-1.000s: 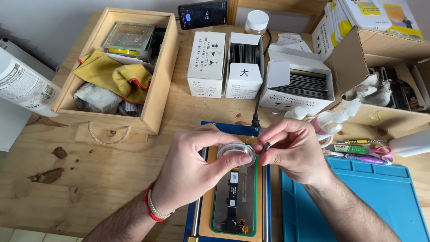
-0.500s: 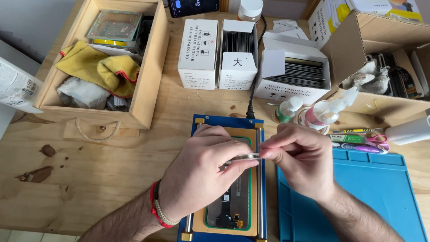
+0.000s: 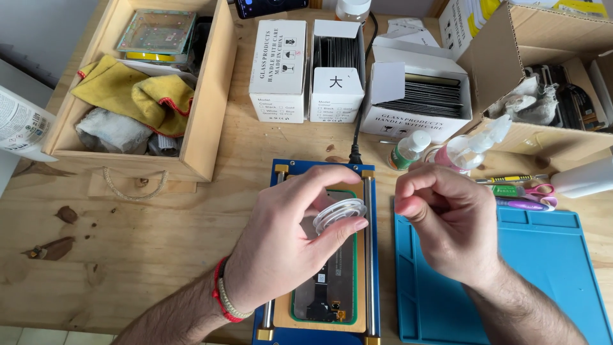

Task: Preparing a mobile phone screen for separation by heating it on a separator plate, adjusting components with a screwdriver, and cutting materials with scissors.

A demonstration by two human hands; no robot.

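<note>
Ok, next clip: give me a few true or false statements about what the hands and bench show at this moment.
1. The left hand holds a small clear spool between thumb and fingers. True.
2. The right hand rests flat on the blue mat. False: it is raised, its fingers pinched together above the mat's left edge.
3. A phone screen assembly lies in the blue-framed jig under the hands. True.
4. The wooden box at the left is empty. False: it holds a yellow cloth and other items.
5. A red band is on the left wrist. True.
</note>
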